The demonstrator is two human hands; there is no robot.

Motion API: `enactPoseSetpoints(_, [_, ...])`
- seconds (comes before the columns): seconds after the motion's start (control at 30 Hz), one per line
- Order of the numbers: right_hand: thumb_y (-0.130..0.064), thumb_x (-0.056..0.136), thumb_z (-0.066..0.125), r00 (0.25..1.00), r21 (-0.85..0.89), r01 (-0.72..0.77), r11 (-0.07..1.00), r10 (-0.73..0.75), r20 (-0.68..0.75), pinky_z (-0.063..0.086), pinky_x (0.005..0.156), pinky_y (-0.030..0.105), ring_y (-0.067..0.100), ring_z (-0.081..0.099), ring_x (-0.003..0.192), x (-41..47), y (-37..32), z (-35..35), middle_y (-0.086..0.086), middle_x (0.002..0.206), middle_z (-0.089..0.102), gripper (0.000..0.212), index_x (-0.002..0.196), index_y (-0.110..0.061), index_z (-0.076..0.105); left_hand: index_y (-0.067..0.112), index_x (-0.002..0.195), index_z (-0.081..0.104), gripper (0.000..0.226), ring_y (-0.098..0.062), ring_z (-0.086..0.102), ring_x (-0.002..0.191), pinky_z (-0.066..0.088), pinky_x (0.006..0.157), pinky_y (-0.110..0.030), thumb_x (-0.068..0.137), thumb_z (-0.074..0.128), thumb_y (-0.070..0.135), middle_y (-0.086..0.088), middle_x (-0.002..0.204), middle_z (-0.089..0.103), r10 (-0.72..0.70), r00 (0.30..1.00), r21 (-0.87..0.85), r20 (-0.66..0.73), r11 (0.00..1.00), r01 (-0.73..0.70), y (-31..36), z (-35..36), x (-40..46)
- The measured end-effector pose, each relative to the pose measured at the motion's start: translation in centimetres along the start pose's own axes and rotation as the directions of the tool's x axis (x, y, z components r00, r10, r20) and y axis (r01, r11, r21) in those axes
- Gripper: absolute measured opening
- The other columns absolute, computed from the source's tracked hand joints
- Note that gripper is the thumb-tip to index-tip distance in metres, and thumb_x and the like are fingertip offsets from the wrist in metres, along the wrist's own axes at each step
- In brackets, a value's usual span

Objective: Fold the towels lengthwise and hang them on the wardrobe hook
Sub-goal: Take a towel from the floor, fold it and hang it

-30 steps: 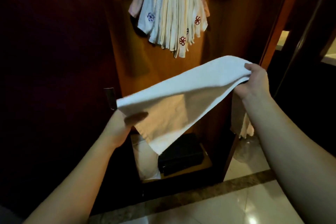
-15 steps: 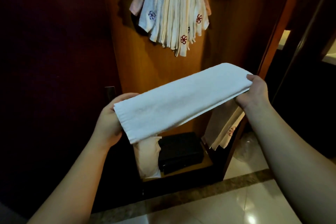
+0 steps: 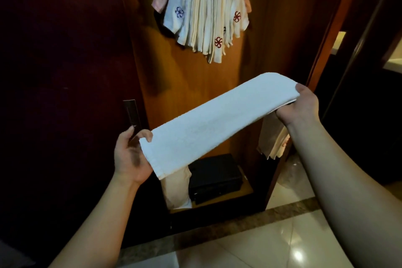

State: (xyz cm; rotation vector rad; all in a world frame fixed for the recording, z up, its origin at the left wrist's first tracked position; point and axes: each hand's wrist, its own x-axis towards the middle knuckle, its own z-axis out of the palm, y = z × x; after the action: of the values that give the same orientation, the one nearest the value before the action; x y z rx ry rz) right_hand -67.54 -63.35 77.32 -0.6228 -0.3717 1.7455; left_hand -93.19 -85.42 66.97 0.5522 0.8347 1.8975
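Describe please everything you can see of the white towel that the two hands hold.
The white towel looks like soft terry cloth, plain, with a stitched hem at its lower left end. It is folded into a long narrow band, stretched in the air and sloping up to the right, before the open wardrobe. The left hand pinches its lower end; the right hand grips its upper end. Nothing else touches it.

a black case (image 3: 215,177) and pale cloth (image 3: 177,189) lie on the low wardrobe shelf (image 3: 247,189).
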Motion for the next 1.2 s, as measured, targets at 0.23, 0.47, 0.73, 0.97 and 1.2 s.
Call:
enactPoseSetpoints(0.23, [-0.019, 0.106, 0.043, 0.987, 0.096, -0.015, 0.995, 0.0, 0.163, 0.056, 0.075, 0.051, 0.037, 0.067, 0.098, -3.4, -0.4, 2.6, 0.02, 0.111, 0.067, 0.018, 0.111, -0.004, 0.053, 0.014, 0.098, 0.06, 0.03, -0.033, 0.069, 0.096, 0.061, 0.067, -0.042, 0.083, 0.051, -0.01, -0.016, 0.118, 0.064, -0.178, 0.951, -0.027, -0.254, 0.984, 0.177, -4.5, -1.2, 2.1])
enactPoseSetpoints(0.47, [-0.03, 0.106, 0.041, 0.937, 0.035, -0.072, 0.997, 0.055, 0.346, 0.056, 0.074, 0.044, 0.037, 0.067, 0.098, -7.0, 0.8, 5.5, 0.021, 0.115, 0.068, 0.042, 0.136, -0.001, 0.049, 0.019, 0.13, 0.054, 0.05, -0.035, 0.064, 0.101, 0.058, 0.084, -0.048, 0.089, 0.056, -0.01, -0.014, 0.124, 0.058, -0.284, 0.887, 0.285, -0.364, 0.873, 0.396, -10.5, 0.4, 3.3])
enactPoseSetpoints(0.73, [-0.038, 0.104, 0.045, 0.893, -0.098, -0.053, 0.994, 0.092, 0.441, 0.043, 0.106, 0.056, 0.038, 0.062, 0.119, -7.5, 2.7, 6.7, 0.019, 0.128, 0.065, 0.048, 0.139, -0.005, 0.05, 0.019, 0.139, 0.042, 0.06, -0.019, 0.06, 0.102, 0.055, 0.085, -0.04, 0.087, 0.072, 0.011, -0.001, 0.122, 0.055, -0.238, 0.929, 0.552, -0.282, 0.752, 0.36, -11.9, 3.1, 3.4])
enactPoseSetpoints(0.97, [-0.032, 0.101, 0.053, 0.903, -0.197, 0.074, 0.978, 0.018, 0.428, 0.05, 0.101, 0.053, 0.034, 0.065, 0.114, -7.5, 4.0, 7.9, 0.016, 0.126, 0.066, 0.047, 0.142, -0.008, 0.045, 0.023, 0.119, 0.054, 0.025, -0.01, 0.058, 0.108, 0.047, 0.092, -0.028, 0.104, 0.04, 0.038, 0.011, 0.11, 0.06, 0.422, 0.883, 0.68, -0.203, 0.71, -0.183, -7.8, 10.4, -0.2])
enactPoseSetpoints(1.2, [-0.031, 0.103, 0.051, 0.902, -0.355, 0.179, 0.918, -0.009, 0.431, 0.05, 0.102, 0.048, 0.028, 0.066, 0.108, -8.5, 4.9, 9.7, 0.012, 0.109, 0.068, 0.017, 0.103, -0.015, 0.055, 0.031, 0.144, 0.044, 0.096, -0.002, 0.042, 0.137, 0.033, 0.11, -0.021, 0.074, 0.022, 0.094, 0.011, 0.146, 0.049, 0.335, 0.916, 0.594, 0.221, 0.699, -0.399, -7.3, 15.5, -2.8])
